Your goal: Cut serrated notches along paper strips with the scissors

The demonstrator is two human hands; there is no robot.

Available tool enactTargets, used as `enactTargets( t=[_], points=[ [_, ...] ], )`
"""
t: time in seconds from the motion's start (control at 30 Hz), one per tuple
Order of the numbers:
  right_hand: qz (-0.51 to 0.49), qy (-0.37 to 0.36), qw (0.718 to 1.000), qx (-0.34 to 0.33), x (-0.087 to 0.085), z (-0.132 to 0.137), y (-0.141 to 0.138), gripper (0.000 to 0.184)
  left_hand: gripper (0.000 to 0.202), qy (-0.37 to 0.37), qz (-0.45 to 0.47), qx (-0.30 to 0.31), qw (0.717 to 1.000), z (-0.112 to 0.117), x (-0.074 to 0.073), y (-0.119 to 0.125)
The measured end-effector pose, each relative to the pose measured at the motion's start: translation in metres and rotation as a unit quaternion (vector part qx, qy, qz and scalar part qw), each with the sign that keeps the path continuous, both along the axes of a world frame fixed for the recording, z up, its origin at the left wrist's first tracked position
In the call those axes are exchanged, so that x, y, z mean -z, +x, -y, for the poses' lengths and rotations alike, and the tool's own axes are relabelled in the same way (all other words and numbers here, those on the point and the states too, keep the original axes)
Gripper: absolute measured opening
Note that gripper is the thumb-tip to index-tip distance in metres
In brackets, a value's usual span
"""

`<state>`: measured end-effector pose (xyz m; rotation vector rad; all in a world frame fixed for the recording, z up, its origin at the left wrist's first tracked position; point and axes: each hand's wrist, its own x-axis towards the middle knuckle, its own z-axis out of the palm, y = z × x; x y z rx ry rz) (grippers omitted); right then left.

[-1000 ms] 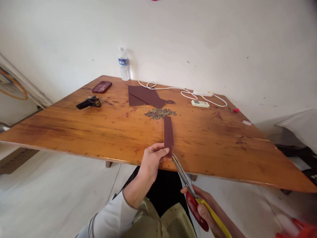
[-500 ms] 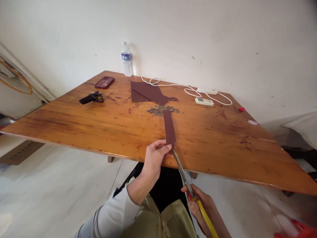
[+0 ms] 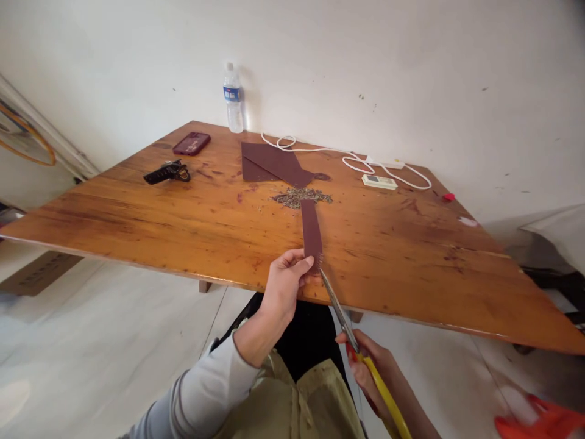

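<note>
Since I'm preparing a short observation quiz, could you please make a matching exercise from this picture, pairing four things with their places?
Things:
1. scissors
2. dark red strip
3. bottle
4. white cable

Places:
A. upright by the wall
B. in the right hand
C. along the table's far side
D. pinched in the left hand

Pairs: 1-B, 2-D, 3-A, 4-C

two hands are here, one left hand and one right hand, with one maroon strip and one pair of scissors. the tabletop carries at least two maroon sheets, one bottle, one phone, one remote control, one white cable, one white block, one red scrap and one white scrap. the shreds make one pile, their pieces too small to count. one cardboard piece shows at floor level.
</note>
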<state>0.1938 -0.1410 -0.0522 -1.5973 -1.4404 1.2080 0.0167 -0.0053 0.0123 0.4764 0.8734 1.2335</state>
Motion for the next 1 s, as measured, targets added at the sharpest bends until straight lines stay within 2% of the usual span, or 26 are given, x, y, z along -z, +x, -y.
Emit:
enactTargets(
  t=[0.1,0.2,0.4,0.53,0.7,1.0],
  points=[
    [-0.037,-0.012,0.999,-0.032,-0.006,-0.004,0.007,0.078,0.028,0.003,0.007,0.009,1.0,0.0,0.0,-0.001],
    [-0.056,-0.028,0.997,-0.05,-0.009,-0.006,0.016,0.079,0.029,0.002,0.01,0.022,1.0,-0.001,0.001,-0.003],
    [-0.018,-0.056,0.998,-0.03,0.006,-0.008,0.038,0.065,0.028,0.007,0.003,0.036,0.999,-0.001,0.002,-0.004],
    [-0.006,-0.064,0.996,-0.059,0.011,-0.011,0.05,0.056,0.026,0.01,0.003,0.046,0.999,0.0,0.001,-0.005],
    [0.023,-0.051,0.994,-0.099,0.003,-0.016,0.054,0.046,0.025,0.009,0.0,0.052,0.999,-0.001,0.0,-0.005],
    [0.059,-0.063,0.99,-0.112,-0.016,-0.016,0.05,0.039,0.027,0.011,0.006,0.052,0.999,-0.001,-0.001,-0.004]
  ],
)
